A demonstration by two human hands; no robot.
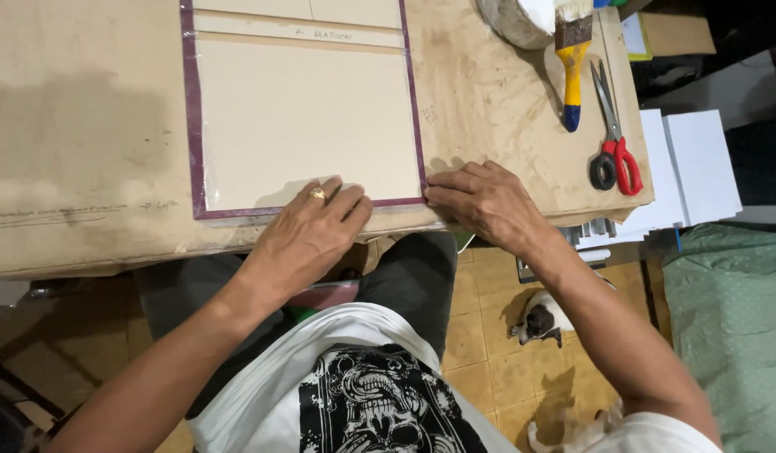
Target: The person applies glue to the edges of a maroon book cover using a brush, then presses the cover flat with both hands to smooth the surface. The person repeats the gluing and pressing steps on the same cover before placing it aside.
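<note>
Cream board [308, 117]: both hands press its purple-taped near edge.

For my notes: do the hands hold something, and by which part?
Nothing is gripped. Left hand and right hand press flat on the cream sheet's purple-taped near edge.

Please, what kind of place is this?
Probably a home craft workspace: a paper-covered table with a paintbrush and scissors, a purple-edged board under both hands, and a tiled floor.

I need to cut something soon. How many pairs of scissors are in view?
1. The red-handled scissors lie on the brown paper-covered table, right of the yellow-and-blue paintbrush and beyond the right hand. Others may sit outside the frame.
</note>
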